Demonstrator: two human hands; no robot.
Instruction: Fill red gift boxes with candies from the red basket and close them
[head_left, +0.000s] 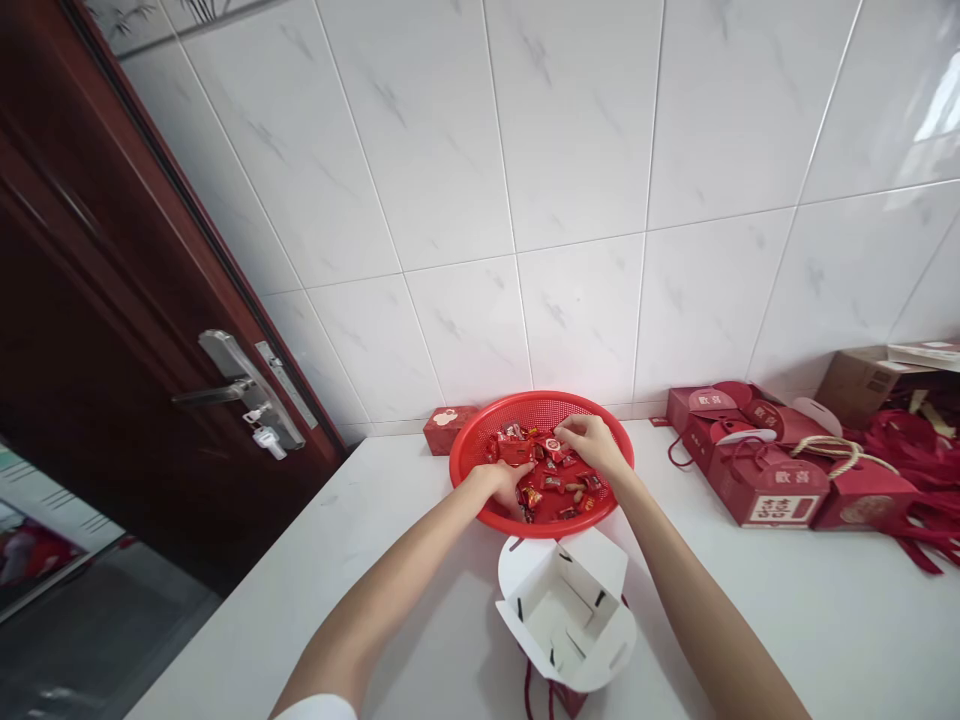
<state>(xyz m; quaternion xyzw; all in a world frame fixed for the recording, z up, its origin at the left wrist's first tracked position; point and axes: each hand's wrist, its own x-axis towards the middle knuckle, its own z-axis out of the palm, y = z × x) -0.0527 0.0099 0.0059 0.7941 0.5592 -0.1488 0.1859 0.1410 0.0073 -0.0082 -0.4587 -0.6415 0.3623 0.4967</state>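
Note:
A round red plastic basket [466, 440] holds wrapped candies [553, 482] in red, gold and white, plus a few peanuts [577, 490]. My left hand [510, 484] reaches into its left side, thumb stretched apart and the other fingers down among the candies. At the right side my right hand [589, 442] has thumb and forefinger together over a round red-and-white wrapper; what they pinch is too small to name. In front of the basket stands an open carton box [566, 610], white inside, its flaps spread, with dark red cord hanging from it.
Several closed red gift boxes [772, 485] with cord handles stand at the right. Behind them are a brown carton [851, 385] and dark red ribbons [911, 450]. A small red box [446, 430] sits left of the basket. A dark wooden door [142, 300] with keys stands left.

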